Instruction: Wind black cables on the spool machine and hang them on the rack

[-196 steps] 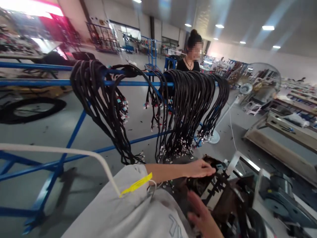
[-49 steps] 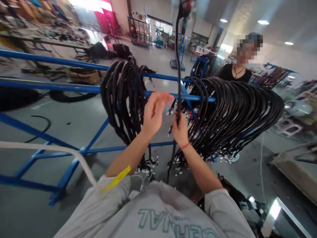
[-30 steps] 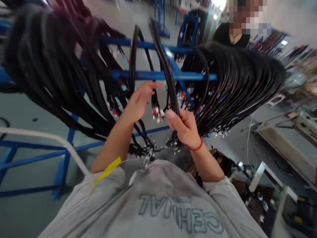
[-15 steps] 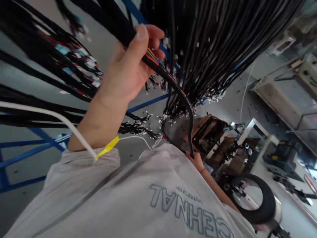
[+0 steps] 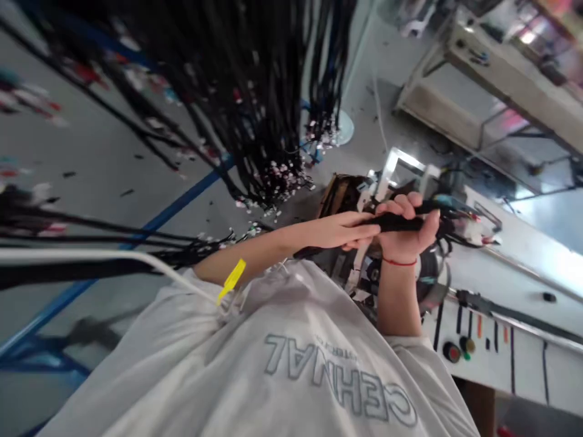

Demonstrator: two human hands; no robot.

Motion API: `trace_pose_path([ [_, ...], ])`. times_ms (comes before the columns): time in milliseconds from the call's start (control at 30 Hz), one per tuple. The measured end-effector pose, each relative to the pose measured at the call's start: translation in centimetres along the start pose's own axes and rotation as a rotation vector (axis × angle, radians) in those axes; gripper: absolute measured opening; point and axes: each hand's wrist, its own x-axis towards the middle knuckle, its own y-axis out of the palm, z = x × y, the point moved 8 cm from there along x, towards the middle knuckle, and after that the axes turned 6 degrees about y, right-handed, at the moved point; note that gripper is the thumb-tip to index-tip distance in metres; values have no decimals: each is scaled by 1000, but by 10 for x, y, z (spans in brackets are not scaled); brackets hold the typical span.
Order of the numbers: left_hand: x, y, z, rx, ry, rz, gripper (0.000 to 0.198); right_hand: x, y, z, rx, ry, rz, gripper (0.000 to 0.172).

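Observation:
A black-wrapped wire harness [image 5: 401, 223] lies across both hands at the right of the view. My right hand [image 5: 405, 240], with a red string at the wrist, is closed around it, thumb and fingers on opposite sides. My left hand [image 5: 348, 230] reaches across my body and grips the harness just beside the right hand, its fingers pressed together. Beyond the right hand the harness ends in a blurred cluster of connectors [image 5: 473, 227], white with some red. Part of the harness is hidden beneath my fingers.
Many black harnesses [image 5: 268, 79] with small white connectors hang from a blue frame [image 5: 182, 203]. A machine with a white metal bracket [image 5: 392, 173] stands behind my hands. A white bench [image 5: 514, 276] is at right, with tape rolls [image 5: 452, 352] below its edge. A white cable [image 5: 113, 254] crosses at left.
My left hand has come down from the raised harness at upper left to beside my right hand. The right hand has risen, and connector ends now show past it. The view has swung right.

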Motion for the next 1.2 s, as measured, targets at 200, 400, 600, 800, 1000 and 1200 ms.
trace_pose_path([
  [200,61,61,27,-251,-99,328,45,-33,-30,77,-43,-272,-297,36],
  [400,59,123,41,-580,-556,858,40,-48,-40,98,104,-370,-81,52],
  [600,69,93,46,38,-306,768,40,-70,-58,86,132,-391,-651,27],
  [800,104,50,49,986,62,665,19,-95,-100,58,157,-431,-1116,29],
  [1000,92,15,55,473,-363,1241,37,-138,-120,60,339,-459,-1148,24],
  [1200,33,-73,108,384,-987,1347,42,-114,-85,-93,483,184,-783,28],
])
